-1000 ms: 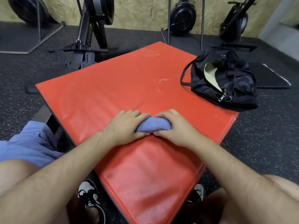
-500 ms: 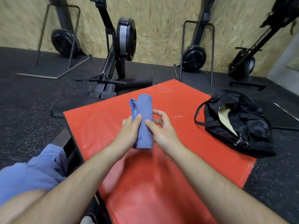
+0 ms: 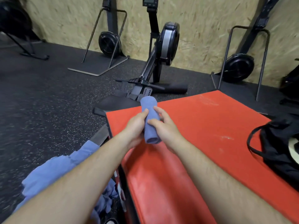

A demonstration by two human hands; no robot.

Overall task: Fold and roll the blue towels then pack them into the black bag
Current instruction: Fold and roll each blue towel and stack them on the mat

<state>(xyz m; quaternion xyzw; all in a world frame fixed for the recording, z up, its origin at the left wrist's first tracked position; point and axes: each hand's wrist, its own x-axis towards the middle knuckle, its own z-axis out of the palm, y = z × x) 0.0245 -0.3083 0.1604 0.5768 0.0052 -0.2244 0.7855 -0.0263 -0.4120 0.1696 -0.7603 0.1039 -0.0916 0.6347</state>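
Holding a rolled blue towel (image 3: 149, 120) up in both hands, clear of the red mat (image 3: 202, 126). The roll is standing close to upright and leaning a little. Its lower open end is facing me, with the spiral of the layers showing. From here it is sitting over the mat's far left corner, not touching the surface.

My left hand (image 3: 135, 125) is gripping the left side of the roll, with the thumb pressing on the front near the middle and the fingers curling round behind. My right hand (image 3: 165, 128) is gripping the right side, thumb lying across the front and index finger reaching round higher up. The other right fingers are curling behind, and I cannot tell exactly how they are lying.

The black bag (image 3: 278, 152) is lying on the right part of the mat, well apart from the roll and cut off by the frame edge. One strap is looping out over the red surface. The bag's mouth is gaping, with a bit of pale lining showing. I cannot tell what is inside, since most of the opening is out of view.

A loose pile of blue towels (image 3: 53, 173) is lying crumpled low on my left, just beside the mat's edge and partly hidden by my left forearm.

Behind the mat, a rowing machine (image 3: 165, 46) is standing on the dark speckled floor (image 3: 48, 102) by the chipboard wall (image 3: 202, 29), with more black machines along the wall either side. The edges of the frame are blurring.
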